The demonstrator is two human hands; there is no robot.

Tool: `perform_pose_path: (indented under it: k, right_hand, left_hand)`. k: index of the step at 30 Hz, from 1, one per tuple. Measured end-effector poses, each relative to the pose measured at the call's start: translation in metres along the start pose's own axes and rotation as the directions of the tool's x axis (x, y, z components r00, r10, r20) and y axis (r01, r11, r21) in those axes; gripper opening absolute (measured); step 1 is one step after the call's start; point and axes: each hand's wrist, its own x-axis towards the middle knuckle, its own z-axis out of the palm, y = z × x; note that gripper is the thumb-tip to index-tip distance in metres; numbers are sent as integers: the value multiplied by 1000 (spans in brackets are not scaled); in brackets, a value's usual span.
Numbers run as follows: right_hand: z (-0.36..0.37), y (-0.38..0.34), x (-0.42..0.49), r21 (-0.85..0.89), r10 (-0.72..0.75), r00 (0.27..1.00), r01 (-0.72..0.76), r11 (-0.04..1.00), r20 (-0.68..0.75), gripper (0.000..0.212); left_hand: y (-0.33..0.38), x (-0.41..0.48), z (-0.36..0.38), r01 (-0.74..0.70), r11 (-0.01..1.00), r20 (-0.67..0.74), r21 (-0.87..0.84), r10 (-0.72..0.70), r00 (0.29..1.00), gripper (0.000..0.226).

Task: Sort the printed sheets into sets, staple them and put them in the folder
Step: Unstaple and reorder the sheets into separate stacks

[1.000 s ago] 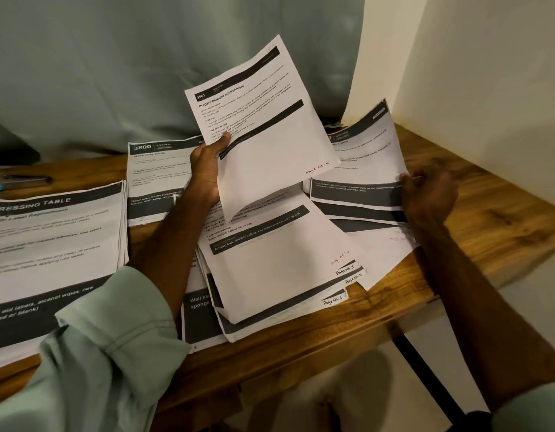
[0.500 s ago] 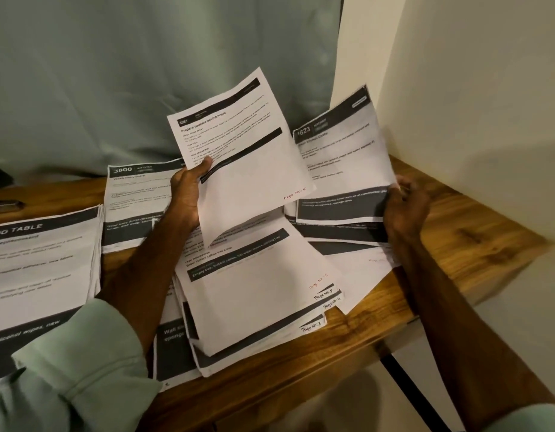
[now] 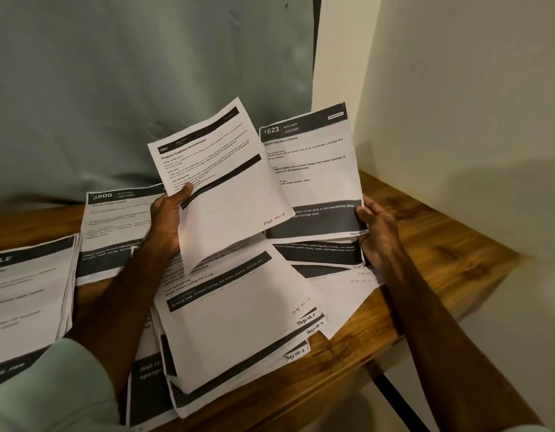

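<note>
Printed sheets (image 3: 313,169): white with black header bands. Tabletop (image 3: 425,244): brown wood grain. Curtain (image 3: 145,73): plain grey-green. Sleeve (image 3: 51,385): pale green. Wall (image 3: 457,88): cream.

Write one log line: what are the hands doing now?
left hand: holds sheet 3561 | right hand: holds Kitchen Cloths sheet | piles: on table | stage: sorting

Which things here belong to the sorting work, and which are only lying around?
For the job: sheet 3561 in the left hand; Kitchen Cloths sheet in the right hand; fanned pile; 3800 pile; left stack.
Only around: curtain; wall; wooden table.
</note>
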Motion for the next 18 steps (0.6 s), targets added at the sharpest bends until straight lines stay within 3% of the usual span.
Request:
perform_pose_path:
  k: [10,14,16,18]
  right_hand:
    - [-1,-2,-3,40,0,1000,-1,999,20,34]
    - [-5,5,-5,-241,-61,998,52,969,-31,26]
    - [-8,11,-2,-462,-97,995,77,884,-20,25]
    - [-10,16,4,-630,-114,993,81,772,-13,37]
  left_hand:
    - [2,-3,1,15,1000,-2,-5,-15,1000,36]
    - [3,-5,3,13,1000,-12,10,-13,1000,35]
    - [4,-6,5,11,1000,-20,20,-11,1000,36]
    - [3,-9,7,1,1000,-27,30,0,1000,35]
